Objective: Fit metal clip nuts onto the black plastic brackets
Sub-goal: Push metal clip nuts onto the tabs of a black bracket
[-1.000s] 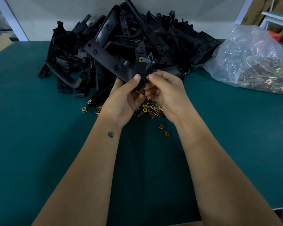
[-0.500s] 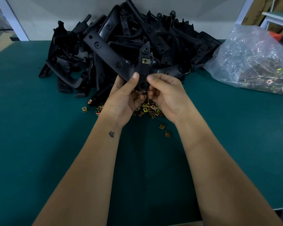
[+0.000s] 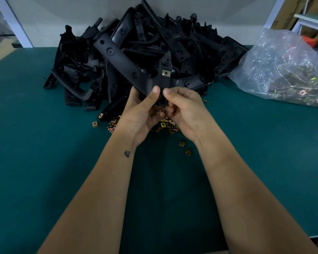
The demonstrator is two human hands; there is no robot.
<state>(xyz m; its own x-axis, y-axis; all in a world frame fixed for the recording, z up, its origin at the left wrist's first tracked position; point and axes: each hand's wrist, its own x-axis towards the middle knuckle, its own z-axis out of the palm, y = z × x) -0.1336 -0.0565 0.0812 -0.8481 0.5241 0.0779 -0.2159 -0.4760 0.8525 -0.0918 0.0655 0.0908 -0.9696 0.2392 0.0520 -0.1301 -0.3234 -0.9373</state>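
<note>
Both hands hold one black plastic bracket (image 3: 125, 65) up over the table, its long arm slanting to the upper left. A brass clip nut (image 3: 165, 72) sits on the bracket's upright tab. My left hand (image 3: 141, 110) grips the bracket's lower end, thumb on its face. My right hand (image 3: 184, 109) pinches the same end from the right with curled fingers. Under the hands lies a loose heap of clip nuts (image 3: 165, 125) on the green table (image 3: 35, 153); what the fingers hold beneath the bracket is hidden.
A big pile of black brackets (image 3: 173, 44) fills the back of the table against the white wall. A clear plastic bag of clip nuts (image 3: 286, 70) lies at the right. Stray nuts (image 3: 188, 152) lie near my right wrist. Cardboard boxes stand off-table at both edges.
The bracket has turned in my hands: its long arm swung up and left, and the tab with the fitted nut now faces me. Both hands stayed in place.
</note>
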